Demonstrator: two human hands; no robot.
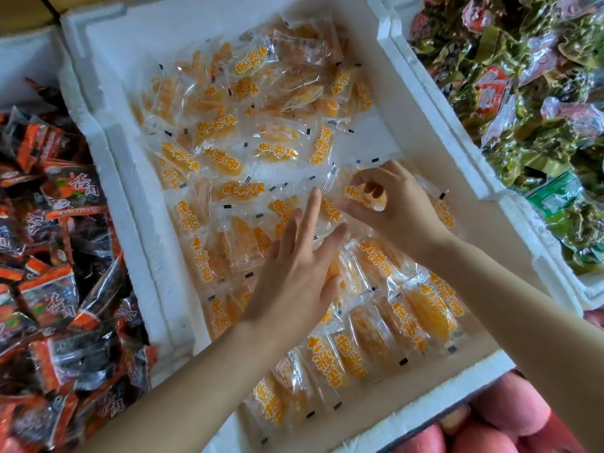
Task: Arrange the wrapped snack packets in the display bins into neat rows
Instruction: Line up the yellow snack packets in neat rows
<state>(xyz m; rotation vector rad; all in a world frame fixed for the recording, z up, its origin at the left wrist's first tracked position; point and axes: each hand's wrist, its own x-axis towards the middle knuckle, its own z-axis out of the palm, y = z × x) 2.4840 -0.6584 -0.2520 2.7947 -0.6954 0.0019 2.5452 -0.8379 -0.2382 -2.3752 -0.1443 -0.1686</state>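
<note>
A white foam bin (421, 106) holds many clear packets of yellow dried fruit with orange lettering. Loose packets (248, 103) lie jumbled in its far half. Along the near right side, several packets (385, 335) overlap in a slanting row. My right hand (398, 204) pinches one yellow packet (359, 194) between thumb and fingers, just above the row's far end. My left hand (300, 266) lies flat with straight fingers, pressing on the packets in the middle of the bin.
A bin of dark red-and-black packets (55, 250) stands to the left. To the right, another foam bin holds green and red wrapped packets (536, 93). Pink apples (503, 423) show below the near rim.
</note>
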